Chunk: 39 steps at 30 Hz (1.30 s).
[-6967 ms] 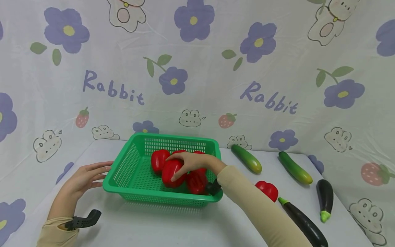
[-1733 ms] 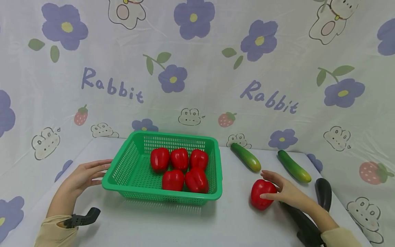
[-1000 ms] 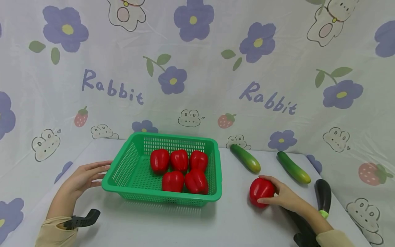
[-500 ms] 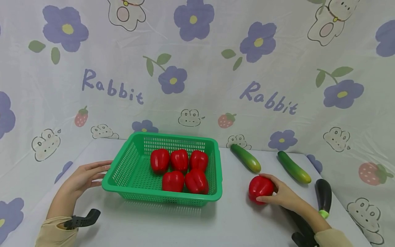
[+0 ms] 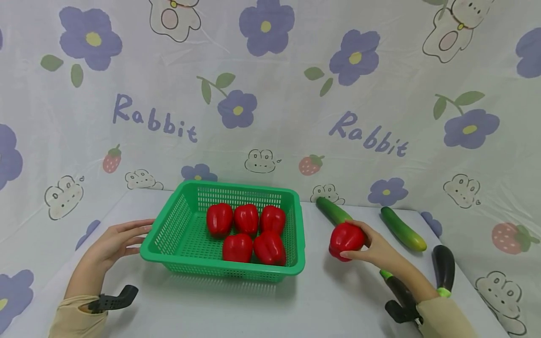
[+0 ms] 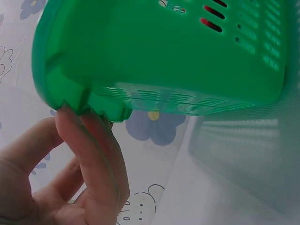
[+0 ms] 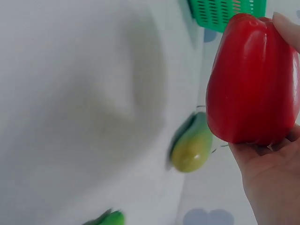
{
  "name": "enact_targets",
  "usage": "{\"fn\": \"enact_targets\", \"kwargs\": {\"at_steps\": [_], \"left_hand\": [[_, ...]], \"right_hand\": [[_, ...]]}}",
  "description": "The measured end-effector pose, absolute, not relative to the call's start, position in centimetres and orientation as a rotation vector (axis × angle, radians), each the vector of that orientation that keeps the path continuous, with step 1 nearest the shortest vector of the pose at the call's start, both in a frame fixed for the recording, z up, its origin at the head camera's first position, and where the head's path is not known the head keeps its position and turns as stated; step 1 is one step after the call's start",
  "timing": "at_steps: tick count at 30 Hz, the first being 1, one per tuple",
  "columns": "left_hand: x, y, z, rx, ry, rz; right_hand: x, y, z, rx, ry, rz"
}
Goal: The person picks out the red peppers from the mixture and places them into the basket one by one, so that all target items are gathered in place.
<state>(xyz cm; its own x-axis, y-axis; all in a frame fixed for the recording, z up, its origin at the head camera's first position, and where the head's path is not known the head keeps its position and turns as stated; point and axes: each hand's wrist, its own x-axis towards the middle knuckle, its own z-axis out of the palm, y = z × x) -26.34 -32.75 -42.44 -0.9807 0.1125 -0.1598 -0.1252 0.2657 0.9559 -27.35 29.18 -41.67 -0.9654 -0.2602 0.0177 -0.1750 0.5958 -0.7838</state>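
My right hand (image 5: 378,249) grips a red bell pepper (image 5: 346,240) above the white table, to the right of the green basket (image 5: 221,268). In the right wrist view this bell pepper (image 7: 255,82) sits between thumb and fingers, and a shadow falls on the table. My left hand (image 5: 112,244) is at the basket's left end with its fingers extended. The left wrist view shows those fingertips (image 6: 65,112) touching the underside of the rim. Several red bell peppers (image 5: 237,248) rest in the basket, grouped in its middle and right part.
A green cucumber-like vegetable (image 5: 331,211) lies behind the held pepper, another (image 5: 403,230) farther right. One dark eggplant (image 5: 444,267) lies near the table's right edge; a second eggplant (image 5: 399,288) is partly hidden under my right forearm. A printed cloth (image 5: 270,94) hangs behind.
My right hand went from the basket to the bell pepper on the table, took hold of it, and now has it raised and moved left. My left hand and the basket stay put.
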Motion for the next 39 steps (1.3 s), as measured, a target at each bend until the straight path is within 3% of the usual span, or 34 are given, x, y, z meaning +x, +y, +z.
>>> {"fn": "enact_targets", "kwargs": {"at_steps": [39], "left_hand": [[-26.4, -32.5, -42.5, -0.043, 2.37, 1.756]], "right_hand": [[-32.0, 18.8, -36.1, -0.649, 2.562, -1.574]]}}
